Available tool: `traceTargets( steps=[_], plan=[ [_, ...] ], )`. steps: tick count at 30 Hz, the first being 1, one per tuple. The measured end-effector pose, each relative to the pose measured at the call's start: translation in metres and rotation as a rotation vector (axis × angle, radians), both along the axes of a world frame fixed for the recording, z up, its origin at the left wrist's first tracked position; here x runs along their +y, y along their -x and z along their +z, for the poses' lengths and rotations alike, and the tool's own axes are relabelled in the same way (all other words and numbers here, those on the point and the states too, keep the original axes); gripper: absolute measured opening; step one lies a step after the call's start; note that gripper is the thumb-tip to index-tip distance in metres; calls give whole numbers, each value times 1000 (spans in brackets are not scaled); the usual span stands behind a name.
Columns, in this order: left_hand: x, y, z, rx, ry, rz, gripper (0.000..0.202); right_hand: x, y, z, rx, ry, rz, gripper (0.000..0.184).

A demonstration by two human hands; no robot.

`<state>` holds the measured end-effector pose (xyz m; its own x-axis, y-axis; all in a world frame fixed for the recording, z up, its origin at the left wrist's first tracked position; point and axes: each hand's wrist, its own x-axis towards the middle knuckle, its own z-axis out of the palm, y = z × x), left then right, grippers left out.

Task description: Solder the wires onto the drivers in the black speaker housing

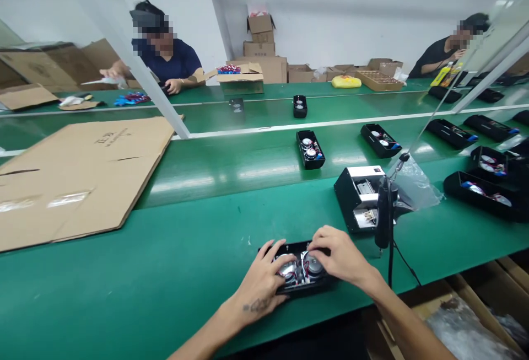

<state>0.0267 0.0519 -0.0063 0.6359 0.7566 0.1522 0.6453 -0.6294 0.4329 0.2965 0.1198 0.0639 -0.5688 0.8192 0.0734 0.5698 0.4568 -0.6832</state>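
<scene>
Head view: two hands on a black speaker case

A black speaker case [306, 289] is seen lying flat on the green table [185, 272]. It is placed just left of the hanging screwdriver [382, 214] and a little nearer to the person. Two round silver speakers [288, 268] are set side by side inside it, with thin wires [301, 277] between them.

The left hand [264, 283] is laid on the left end of the case. Its fingers are spread apart and pressed on top, not closed around anything. The right hand [339, 255] is bent over the right speaker, and whether anything is pinched under it cannot be told.

The case is judged to be hard plastic, stiff and a bit smooth, and made heavier by the metal speakers. It is best held by its two short ends or its long walls. The speaker fronts and wires are judged easy to hurt, so they are better not squeezed or pulled.

Much of the case is hidden by both hands. Its right end is fully covered, and its near wall is seen only as a dark strip. The screwdriver is dark, and its tip is hard to make out. Screws, if any, are too small to be seen.
</scene>
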Motion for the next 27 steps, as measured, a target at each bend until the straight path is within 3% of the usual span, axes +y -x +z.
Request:
traceTargets(
  steps=[3, 7, 13, 16, 19, 22, 27],
  plan=[
    [-7, 1, -12, 16, -110, 4, 18, -1, 10, -4, -227, 48, 69, 14],
    [-8, 1, -19, 24, -119, 13, 17, -4, 30, 6, -448, 57, 142, 18],
    [-6, 1, -20, 5, -109, 12, 18, -18, 57, 7, -504, 23, 182, 18],
    [-7, 0, -17, 0, -101, 29, 20, -15, 58, 6, -447, 26, 164, 16],
    [-9, 0, -15, -16, -86, 34, 21, 11, 46, 11, -299, 53, 131, 14],
    [-9, 1, -18, -14, -67, 35, 25, 58, 34, 17, -77, 53, 35, 22],
    [-6, 1, -30, 28, -129, 32, 17, 117, 18, 20, 268, -86, -409, 43]
  ],
)
